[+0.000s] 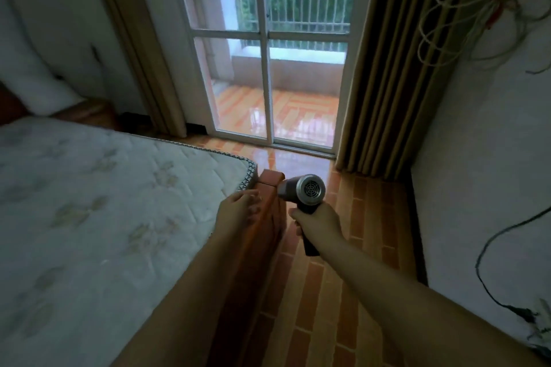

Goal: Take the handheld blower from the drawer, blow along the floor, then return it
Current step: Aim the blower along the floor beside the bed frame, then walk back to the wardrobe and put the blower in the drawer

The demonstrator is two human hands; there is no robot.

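The handheld blower (pixel 302 189) is dark grey with a round grilled rear end facing me. My right hand (pixel 317 219) grips its handle, whose lower end sticks out below my fist. The nozzle points away and left, toward the corner of the bed frame. It hangs above the orange brick-patterned floor (pixel 322 292). My left hand (pixel 238 207) rests with relaxed fingers on the wooden bed frame (pixel 262 235), just left of the blower. No drawer is in view.
A bare mattress (pixel 98 202) fills the left side. A glass sliding door (pixel 268 68) to a balcony stands ahead, with brown curtains (pixel 396 83) to its right. A white wall (pixel 483 173) with hanging cables closes the right side, leaving a narrow floor strip.
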